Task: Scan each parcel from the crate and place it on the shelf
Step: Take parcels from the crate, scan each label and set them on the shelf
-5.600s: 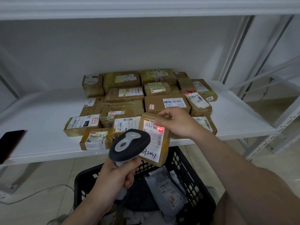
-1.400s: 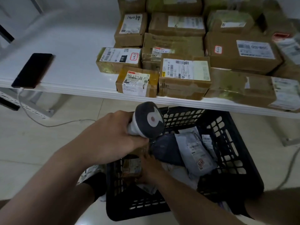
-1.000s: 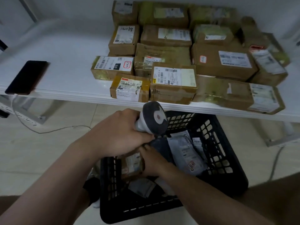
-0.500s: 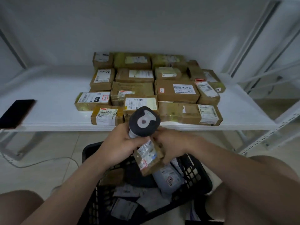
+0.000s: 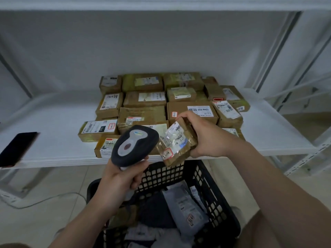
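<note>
I log: small taped parcel (image 5: 176, 142) — gripped in right hand (image 5: 206, 136), held above the crate (image 5: 211, 190), before the shelf (image 5: 53, 126) edge. Left hand (image 5: 121, 178) wrapped round scanner (image 5: 134, 145), just beside parcel, partly hiding front boxes (image 5: 105, 146). Black phone (image 5: 17, 149) at shelf's left — grey mailers (image 5: 186, 208) in crate.

Two bare forearms reach forward from the bottom edge, angled toward each other. The left hand (image 5: 121, 181) is raised at centre, its fingers curled round the handle of a scanner (image 5: 134, 145). The right hand (image 5: 207, 138) sits higher and to the right, fingers curled round the right side of a small parcel (image 5: 176, 142), holding it tilted. The two hands are near each other but do not touch.
</note>
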The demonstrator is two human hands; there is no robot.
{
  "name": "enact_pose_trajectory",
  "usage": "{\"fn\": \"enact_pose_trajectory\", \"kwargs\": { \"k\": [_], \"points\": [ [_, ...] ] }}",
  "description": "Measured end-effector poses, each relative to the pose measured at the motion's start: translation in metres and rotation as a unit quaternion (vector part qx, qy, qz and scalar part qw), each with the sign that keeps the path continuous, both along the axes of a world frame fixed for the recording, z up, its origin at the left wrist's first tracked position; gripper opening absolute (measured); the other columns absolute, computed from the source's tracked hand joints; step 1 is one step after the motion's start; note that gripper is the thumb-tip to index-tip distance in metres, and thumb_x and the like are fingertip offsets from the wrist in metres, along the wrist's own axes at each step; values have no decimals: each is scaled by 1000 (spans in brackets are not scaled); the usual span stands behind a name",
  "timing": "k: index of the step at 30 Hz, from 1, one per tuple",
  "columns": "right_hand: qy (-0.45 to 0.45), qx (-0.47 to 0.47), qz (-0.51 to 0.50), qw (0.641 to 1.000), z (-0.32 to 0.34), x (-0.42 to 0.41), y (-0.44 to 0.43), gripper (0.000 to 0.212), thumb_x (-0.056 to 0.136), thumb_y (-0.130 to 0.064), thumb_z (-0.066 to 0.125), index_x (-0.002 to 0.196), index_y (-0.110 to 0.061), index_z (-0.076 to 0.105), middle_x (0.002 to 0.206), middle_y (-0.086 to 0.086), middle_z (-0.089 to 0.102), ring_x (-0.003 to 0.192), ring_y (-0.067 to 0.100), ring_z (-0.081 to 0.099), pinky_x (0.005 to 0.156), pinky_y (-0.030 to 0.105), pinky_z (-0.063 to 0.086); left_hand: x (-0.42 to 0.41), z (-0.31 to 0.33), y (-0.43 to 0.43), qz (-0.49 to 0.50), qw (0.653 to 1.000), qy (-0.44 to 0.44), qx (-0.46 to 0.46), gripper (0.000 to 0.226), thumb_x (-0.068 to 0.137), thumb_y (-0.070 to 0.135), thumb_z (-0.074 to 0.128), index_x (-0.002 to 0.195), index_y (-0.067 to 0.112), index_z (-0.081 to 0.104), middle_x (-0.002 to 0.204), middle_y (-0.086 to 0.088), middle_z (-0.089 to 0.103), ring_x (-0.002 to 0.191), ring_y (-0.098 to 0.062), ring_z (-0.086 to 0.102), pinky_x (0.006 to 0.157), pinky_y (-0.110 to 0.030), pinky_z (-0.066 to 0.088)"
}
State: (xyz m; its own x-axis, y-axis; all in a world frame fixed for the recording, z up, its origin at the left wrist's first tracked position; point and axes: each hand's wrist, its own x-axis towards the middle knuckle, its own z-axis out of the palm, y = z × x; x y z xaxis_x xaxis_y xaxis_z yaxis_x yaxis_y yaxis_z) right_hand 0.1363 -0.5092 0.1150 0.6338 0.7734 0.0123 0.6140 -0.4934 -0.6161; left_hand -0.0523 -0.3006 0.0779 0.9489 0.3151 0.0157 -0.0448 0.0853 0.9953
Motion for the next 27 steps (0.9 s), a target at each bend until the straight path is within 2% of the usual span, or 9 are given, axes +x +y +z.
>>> {"fn": "enact_pose_trajectory", "kwargs": {
  "k": [3, 6, 8, 11, 14, 15, 18, 21, 27],
  "points": [
    [-15, 3, 5, 1000, 4, 8, -8, 95, 62, -9, 90, 134, -43, 39, 125, -15, 43, 112, 2, 52, 83, 24, 48, 2, -3, -3, -9, 1000, 0, -24, 41, 66, 37, 78, 93, 7, 71, 56, -10, 39, 49, -21, 37, 48, -30, 36],
    [-22, 11, 8, 1000, 6, 16, -11, 92, 63, -10, 90, 132, -47, 41, 127, -14, 44, 113, 0, 52, 81, 20, 45, 5, -4, -8, -19, 999, -8, -35, 39, 67, 35, 77, 93, 6, 70, 56, -13, 36, 48, -23, 34, 48, -30, 36],
    [-23, 25, 5, 999, 8, 19, -12, 89, 66, -12, 91, 132, -47, 43, 130, -14, 46, 114, -1, 54, 86, 19, 48, 8, -5, -12, -15, 999, -4, -41, 38, 66, 34, 78, 91, 7, 71, 55, -14, 36, 48, -23, 35, 48, -30, 35],
    [28, 64, -5, 998, 9, 23, -13, 88, 66, -11, 92, 132, -46, 45, 133, -10, 52, 116, 3, 60, 91, 24, 53, 12, -9, -18, -8, 998, 11, -58, 38, 62, 34, 79, 88, 6, 72, 55, -14, 38, 47, -20, 36, 46, -29, 34],
    [100, 74, -13, 992, 11, 22, -15, 88, 68, -11, 95, 133, -43, 44, 130, -14, 59, 112, 0, 64, 86, 17, 54, 16, -9, -24, 4, 997, 16, -78, 37, 62, 32, 80, 87, 6, 72, 56, -11, 39, 46, -19, 37, 45, -29, 34],
    [123, 77, -16, 989, 12, 21, -16, 88, 70, -9, 94, 132, -44, 43, 128, -15, 60, 110, 0, 66, 85, 21, 58, 17, -9, -26, 7, 997, 14, -81, 34, 64, 29, 80, 87, 6, 71, 56, -11, 39, 46, -19, 37, 45, -29, 33],
    [193, 89, -33, 977, 15, 19, -19, 86, 74, -2, 90, 127, -51, 43, 131, -12, 59, 103, 18, 74, 79, 48, 65, 18, -7, -28, 17, 995, 1, -98, 17, 74, 15, 73, 88, 5, 70, 56, -12, 39, 47, -21, 35, 47, -30, 31],
    [245, 117, -40, 961, 14, 20, -21, 86, 77, 10, 83, 127, -49, 44, 133, -7, 59, 101, 28, 75, 74, 53, 65, 17, -5, -27, 10, 995, -11, -96, 23, 73, 18, 75, 90, 4, 70, 57, -13, 39, 47, -20, 36, 46, -30, 34],
    [252, 191, -57, 947, 8, 19, -24, 95, 66, 24, 81, 128, -42, 51, 129, 1, 67, 112, 27, 71, 87, 64, 59, 13, -1, -28, -2, 994, -14, -110, 38, 62, 30, 79, 89, 5, 71, 56, -10, 40, 46, -19, 37, 45, -27, 36]
  ]
}}
